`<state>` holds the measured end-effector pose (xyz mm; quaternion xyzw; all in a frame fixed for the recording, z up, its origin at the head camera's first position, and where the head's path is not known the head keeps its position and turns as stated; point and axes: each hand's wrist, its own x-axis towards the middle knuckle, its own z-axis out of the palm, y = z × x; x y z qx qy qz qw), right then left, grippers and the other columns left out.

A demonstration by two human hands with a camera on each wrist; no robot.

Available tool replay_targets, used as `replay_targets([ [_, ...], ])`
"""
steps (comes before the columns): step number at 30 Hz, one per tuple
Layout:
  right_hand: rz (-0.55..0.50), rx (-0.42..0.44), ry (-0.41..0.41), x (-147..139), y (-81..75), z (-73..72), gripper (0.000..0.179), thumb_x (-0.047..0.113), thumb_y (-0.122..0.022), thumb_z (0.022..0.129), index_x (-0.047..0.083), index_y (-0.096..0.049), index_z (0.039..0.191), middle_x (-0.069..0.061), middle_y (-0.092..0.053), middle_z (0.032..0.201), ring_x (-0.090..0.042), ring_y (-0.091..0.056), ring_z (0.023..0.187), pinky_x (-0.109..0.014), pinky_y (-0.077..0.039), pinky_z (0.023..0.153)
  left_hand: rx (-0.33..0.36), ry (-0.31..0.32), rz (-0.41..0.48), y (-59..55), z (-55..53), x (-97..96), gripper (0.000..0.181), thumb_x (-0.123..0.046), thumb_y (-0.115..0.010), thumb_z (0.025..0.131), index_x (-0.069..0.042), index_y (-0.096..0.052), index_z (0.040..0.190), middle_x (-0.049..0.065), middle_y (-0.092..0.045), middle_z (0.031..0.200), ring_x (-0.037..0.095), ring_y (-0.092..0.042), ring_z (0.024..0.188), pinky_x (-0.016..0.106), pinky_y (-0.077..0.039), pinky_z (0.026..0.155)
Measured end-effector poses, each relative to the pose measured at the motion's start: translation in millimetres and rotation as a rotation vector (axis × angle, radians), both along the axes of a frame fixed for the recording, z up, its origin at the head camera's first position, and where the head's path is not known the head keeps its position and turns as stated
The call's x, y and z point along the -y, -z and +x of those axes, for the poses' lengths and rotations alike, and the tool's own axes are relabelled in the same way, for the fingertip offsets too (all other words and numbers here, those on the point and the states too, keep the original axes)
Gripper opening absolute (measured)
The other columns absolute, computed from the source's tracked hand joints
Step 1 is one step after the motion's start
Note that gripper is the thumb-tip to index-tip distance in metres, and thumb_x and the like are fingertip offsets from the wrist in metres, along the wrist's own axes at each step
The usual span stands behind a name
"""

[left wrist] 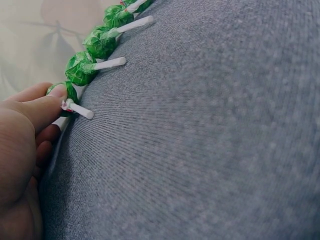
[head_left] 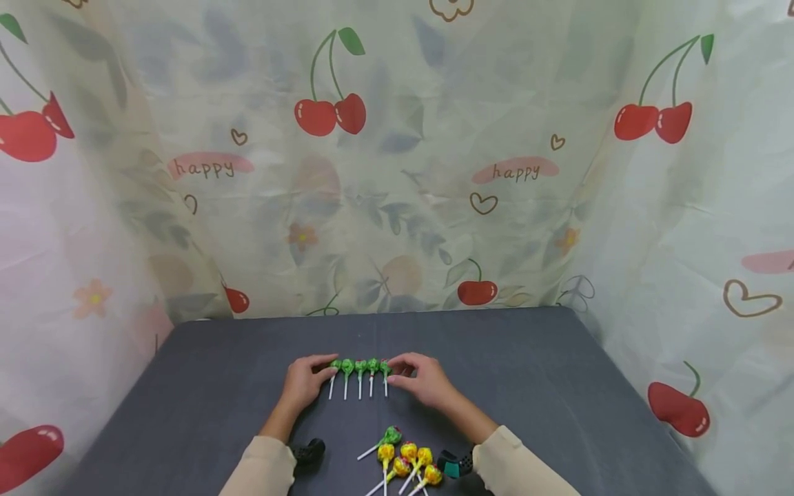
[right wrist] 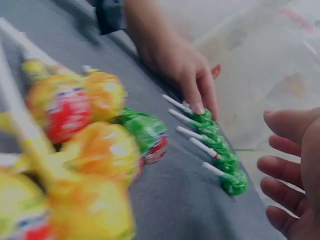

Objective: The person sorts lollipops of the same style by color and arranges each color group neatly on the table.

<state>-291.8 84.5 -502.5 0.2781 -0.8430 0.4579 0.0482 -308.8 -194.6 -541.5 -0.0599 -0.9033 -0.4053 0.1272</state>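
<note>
Several green-wrapped lollipops (head_left: pixel 360 368) lie side by side in a row, white sticks pointing toward me. At the row's left end my left hand (head_left: pixel 302 382) pinches the head of the outermost green lollipop (left wrist: pixel 71 92) between thumb and fingers. My right hand (head_left: pixel 428 380) is beside the right end of the row. In the right wrist view its fingers (right wrist: pixel 280 170) are spread and relaxed with nothing in them, a gap away from the end lollipop (right wrist: pixel 234 184).
Nearer to me lies a loose pile of yellow-wrapped lollipops (head_left: pixel 409 451), with one more green lollipop (head_left: pixel 392 435) at its far side. The dark grey tabletop (head_left: pixel 236 386) ends at a patterned curtain (head_left: pixel 397 172) behind and at both sides.
</note>
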Motion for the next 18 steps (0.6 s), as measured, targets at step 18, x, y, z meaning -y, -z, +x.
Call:
replay_targets([
  [18,0.135,0.161,-0.177,-15,18.3,38.9,0.023,0.03,-0.074,0.088,0.011,-0.073,0.101,0.011,-0.057,0.07,-0.001,-0.048,0.058,-0.019,-0.041,0.054,-0.003,0.002,-0.004,2.4,-2.2,0.9,0.029,-0.015,-0.075,0.086,-0.013,-0.074,0.115,0.01,-0.069,0.115,0.032,-0.061,0.11,0.05,-0.046,0.094],
])
